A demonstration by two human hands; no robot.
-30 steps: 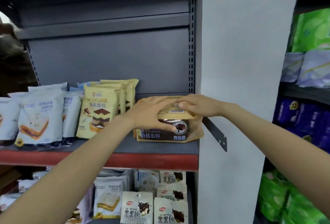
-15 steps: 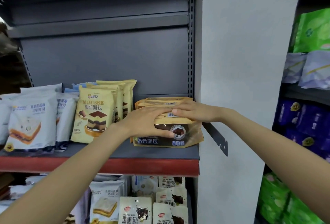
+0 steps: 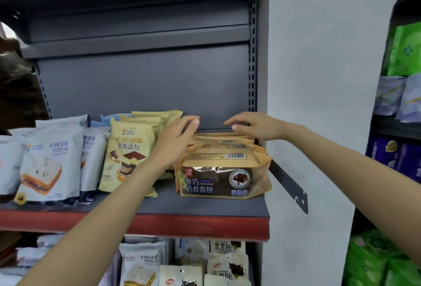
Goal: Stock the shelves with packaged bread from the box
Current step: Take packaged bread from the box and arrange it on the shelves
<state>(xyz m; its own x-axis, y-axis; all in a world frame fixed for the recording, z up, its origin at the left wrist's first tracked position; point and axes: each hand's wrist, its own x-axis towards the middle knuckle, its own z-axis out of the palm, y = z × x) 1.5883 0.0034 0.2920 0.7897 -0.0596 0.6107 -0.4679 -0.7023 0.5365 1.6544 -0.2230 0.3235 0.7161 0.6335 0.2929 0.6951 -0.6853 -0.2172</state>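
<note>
Left hand: the left hand (image 3: 176,146) reaches in from 7 o'clock, fingers straight and spread a little, holding nothing. It is raised at the left end of the brown bread packs; whether its palm touches them cannot be told.
Right hand: the right hand (image 3: 256,126) comes in from 4 o'clock, fingers relaxed and slightly bent, gripping nothing. It hovers just above the rear packs at their right end.
Brown bread packs: the brown bread packs (image 3: 224,177) sit at the right end of the shelf, a row of tan-and-brown bags one behind another. The front bag faces out, with a chocolate picture and a barcode strip on top. The row lies between the two hands, at the centre of the view.
Shelf: the shelf (image 3: 205,206) is dark grey with a red front edge. Its right end is touching a white wall panel (image 3: 319,80) at 3 o'clock.
Mousse packs: yellow mousse packs (image 3: 127,156) stand upright just beside the brown packs, at 9 o'clock from them, partly behind the left forearm.
White toast packs: white toast packs (image 3: 50,160) stand further along at 9 o'clock, near the view's left edge.
Lower shelf: at 6 o'clock, under the red edge, small white packets (image 3: 227,265) with black lettering stand in rows.
Far right: green bags (image 3: 405,51) at 2 o'clock and purple bags (image 3: 396,153) at 3 o'clock fill another rack.
</note>
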